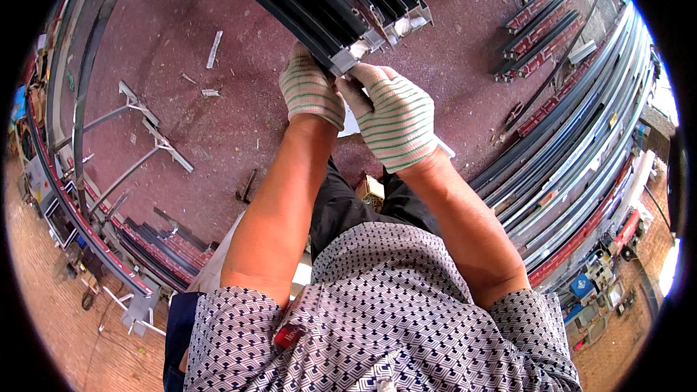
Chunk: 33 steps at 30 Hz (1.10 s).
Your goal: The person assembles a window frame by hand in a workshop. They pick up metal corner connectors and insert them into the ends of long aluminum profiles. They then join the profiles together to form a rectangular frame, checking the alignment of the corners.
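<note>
Long black metal profiles point(301, 1) lie side by side and reach in from the top, their cut, silvery ends towards me. My left hand point(311, 88), in a white glove with green stripes, is closed on the nearest profile's end from the left. On the other side my right hand point(398, 117), gloved alike, has its thumb and fingers bent together at the same end corner. Whether a small part sits in those fingertips is hidden. A white piece point(348, 125) shows between my wrists, and a thin white strip point(445, 147) sticks out by my right wrist.
Many long profiles point(573, 167) lie stacked on the right. Short bundles point(534, 40) rest on the reddish floor behind them. At left stand light metal supports point(156, 134) beside a long curved-looking rail point(81, 101). Offcuts point(214, 49) lie scattered on the floor.
</note>
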Tool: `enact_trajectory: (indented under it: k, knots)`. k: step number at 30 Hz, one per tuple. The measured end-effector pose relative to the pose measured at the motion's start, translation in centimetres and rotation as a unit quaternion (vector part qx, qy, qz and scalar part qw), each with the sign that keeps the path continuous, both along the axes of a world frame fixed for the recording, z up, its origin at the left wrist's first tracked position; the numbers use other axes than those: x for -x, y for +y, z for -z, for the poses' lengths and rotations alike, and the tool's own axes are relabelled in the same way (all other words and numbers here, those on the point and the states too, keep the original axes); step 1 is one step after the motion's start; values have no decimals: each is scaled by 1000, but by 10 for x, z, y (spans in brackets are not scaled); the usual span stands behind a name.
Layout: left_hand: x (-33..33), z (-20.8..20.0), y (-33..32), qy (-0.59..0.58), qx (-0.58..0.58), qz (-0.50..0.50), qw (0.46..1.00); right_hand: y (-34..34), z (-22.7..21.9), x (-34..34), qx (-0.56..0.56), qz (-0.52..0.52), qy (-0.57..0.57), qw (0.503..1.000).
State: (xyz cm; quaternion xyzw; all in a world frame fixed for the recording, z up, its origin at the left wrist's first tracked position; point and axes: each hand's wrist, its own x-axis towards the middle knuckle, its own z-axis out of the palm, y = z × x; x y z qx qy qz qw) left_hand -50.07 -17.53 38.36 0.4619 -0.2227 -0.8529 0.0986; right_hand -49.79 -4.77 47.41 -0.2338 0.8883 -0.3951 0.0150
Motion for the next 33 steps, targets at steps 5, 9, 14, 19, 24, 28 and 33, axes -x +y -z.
enact_trajectory:
  k: [5,9,14,19,24,28,33]
  knots:
    - [-6,-4,-3,-7,8,3,1000,-1,-8,2,-29,-14,1,999]
    - [-16,-16,-1,-90,57,19,994,13,-1,-14,81,53,-114,989]
    - [-52,-19,18,-150,106,153,971,41,11,-23,256,241,-511,784]
    - [-70,-25,63,-120,142,195,963,63,29,-31,358,212,-542,730]
    - [-68,-25,88,-64,154,147,975,56,26,-38,229,175,-374,882]
    - [-58,-31,82,-73,213,179,958,61,31,-37,79,93,-145,982]
    - [-51,-27,83,-63,277,189,940,69,23,-42,139,147,-238,950]
